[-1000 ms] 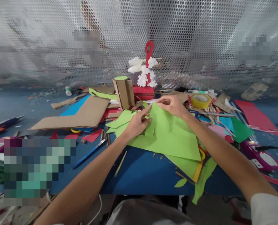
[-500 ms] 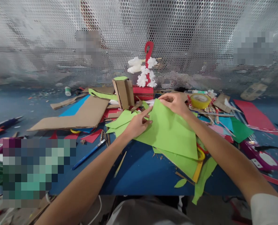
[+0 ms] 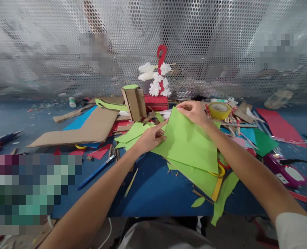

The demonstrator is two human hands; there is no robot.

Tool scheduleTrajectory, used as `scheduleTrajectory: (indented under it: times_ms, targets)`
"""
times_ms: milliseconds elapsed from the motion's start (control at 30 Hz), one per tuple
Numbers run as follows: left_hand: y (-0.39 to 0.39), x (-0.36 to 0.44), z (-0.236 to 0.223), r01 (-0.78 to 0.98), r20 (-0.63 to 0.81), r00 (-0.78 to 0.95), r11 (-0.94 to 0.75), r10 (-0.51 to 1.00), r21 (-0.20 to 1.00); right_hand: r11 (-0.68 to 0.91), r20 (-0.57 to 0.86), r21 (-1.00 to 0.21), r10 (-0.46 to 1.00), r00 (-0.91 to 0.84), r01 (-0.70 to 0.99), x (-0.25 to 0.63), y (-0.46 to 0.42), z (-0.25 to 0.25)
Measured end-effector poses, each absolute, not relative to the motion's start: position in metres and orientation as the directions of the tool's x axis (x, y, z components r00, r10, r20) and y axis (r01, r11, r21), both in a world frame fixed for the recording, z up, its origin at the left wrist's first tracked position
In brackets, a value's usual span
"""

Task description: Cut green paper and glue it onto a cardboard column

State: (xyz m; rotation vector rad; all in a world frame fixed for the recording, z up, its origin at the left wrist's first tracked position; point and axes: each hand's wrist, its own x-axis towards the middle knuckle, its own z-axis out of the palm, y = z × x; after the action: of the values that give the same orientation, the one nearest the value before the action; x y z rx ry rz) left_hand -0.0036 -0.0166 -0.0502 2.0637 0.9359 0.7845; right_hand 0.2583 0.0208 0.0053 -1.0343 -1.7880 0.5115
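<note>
My right hand (image 3: pixel 193 112) pinches the far corner of a light green paper sheet (image 3: pixel 188 145), which rises slightly there. Over at the sheet's left edge, my left hand (image 3: pixel 150 139) rests on the green paper with its index finger stretched out and thumb apart. Beneath the sheet lies another green-covered piece (image 3: pixel 200 180), with a yellow scissors handle (image 3: pixel 219 171) showing between them. More green scraps (image 3: pixel 132 132) lie under and beside my left hand.
Behind the hands stand a cardboard tube (image 3: pixel 134 103) and a red hook-shaped stand (image 3: pixel 161 65) with white flowers. Yellow tape (image 3: pixel 219 110) sits at right, cut cardboard (image 3: pixel 91 128) and a blue brush (image 3: pixel 96 172) at left. A perforated metal panel (image 3: pixel 210 45) closes the back.
The view has shifted slightly, so most things appear a little further left. Both hands keep nearly the same places on the green sheet.
</note>
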Motion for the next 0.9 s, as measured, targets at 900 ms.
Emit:
scheduleTrajectory:
  times_ms: [900]
  targets:
    - [-0.013,-0.002,-0.050,0.204,0.270,0.456,-0.395,0.848,0.896,0.486,0.346,-0.785,0.858,-0.380,0.383,0.220,0.009,-0.009]
